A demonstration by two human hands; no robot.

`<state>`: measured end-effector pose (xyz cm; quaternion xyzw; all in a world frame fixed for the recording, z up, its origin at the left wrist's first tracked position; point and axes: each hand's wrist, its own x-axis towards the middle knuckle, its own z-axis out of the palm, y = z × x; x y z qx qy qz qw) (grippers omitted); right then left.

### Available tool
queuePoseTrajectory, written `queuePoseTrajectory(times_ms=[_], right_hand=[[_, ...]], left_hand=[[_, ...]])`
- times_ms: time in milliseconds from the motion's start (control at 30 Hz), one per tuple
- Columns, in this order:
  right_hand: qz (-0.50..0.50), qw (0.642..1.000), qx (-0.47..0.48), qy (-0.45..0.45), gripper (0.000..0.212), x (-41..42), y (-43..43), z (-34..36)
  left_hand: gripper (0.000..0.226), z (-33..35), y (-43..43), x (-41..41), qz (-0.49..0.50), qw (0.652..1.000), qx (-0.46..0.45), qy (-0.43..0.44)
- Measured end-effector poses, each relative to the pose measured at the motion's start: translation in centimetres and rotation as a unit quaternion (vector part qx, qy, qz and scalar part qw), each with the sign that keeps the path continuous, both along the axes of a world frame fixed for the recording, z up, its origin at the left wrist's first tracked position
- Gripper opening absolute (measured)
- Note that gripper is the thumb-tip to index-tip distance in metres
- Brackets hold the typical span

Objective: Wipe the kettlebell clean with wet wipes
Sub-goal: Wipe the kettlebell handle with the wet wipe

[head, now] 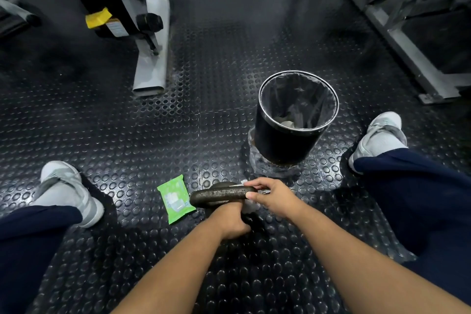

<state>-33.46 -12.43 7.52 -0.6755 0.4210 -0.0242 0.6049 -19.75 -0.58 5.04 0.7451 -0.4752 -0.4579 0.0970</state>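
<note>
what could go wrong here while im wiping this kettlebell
The kettlebell is steadied only by the left hand; wet metal could slip from that grip and tip over. The wet wipe under the right hand might tear on the rough metal. The wipes pack lies close beside it and could get crushed.

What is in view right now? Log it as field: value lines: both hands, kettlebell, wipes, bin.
kettlebell: on the studded floor between the feet, handle on top
left hand: grips the kettlebell below the handle
right hand: holds a white wipe around the handle's right end
wipe pack: green, flat on the floor, just left of the kettlebell
bin: black, lined, beyond the kettlebell; crumpled white material inside
task state: wiping under way
</note>
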Motion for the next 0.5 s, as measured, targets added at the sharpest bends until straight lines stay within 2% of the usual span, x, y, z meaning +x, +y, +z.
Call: queuePoseTrajectory(times_ms=[100, 233, 333, 400, 467, 500], right_hand=[[0.003, 1.0, -0.001, -0.008, 0.029, 0.0, -0.1, -0.1], [0.004, 1.0, 0.0, -0.006, 0.028, 0.0, -0.1, -0.2], [-0.003, 1.0, 0.011, -0.012, 0.029, 0.0, -0.1, -0.2], [-0.005, 1.0, 0.012, -0.005, 0.029, 0.0, 0.0, -0.1], [-0.001, 1.0, 0.006, 0.001, 0.028, 0.1, 0.0, -0.2], [0.001, 1.0, 0.004, 0.002, 0.028, 0.1, 0.0, -0.1]], left_hand=[[0.055, -1.0, 2.1, -0.3, 0.074, 0.988, -0.062, 0.123], [0.049, -1.8, 3.8, -2.4, 0.161, 0.969, -0.099, 0.161], [0.048, -1.6, 2.8, -1.8, 0.113, 0.987, -0.072, 0.093], [0.055, -0.8, 1.4, -0.5, 0.033, 0.999, -0.022, -0.001], [0.059, 0.0, 0.0, 0.1, -0.037, 0.995, 0.031, -0.09], [0.059, 0.4, -0.5, 0.1, -0.046, 0.992, 0.044, -0.104]])
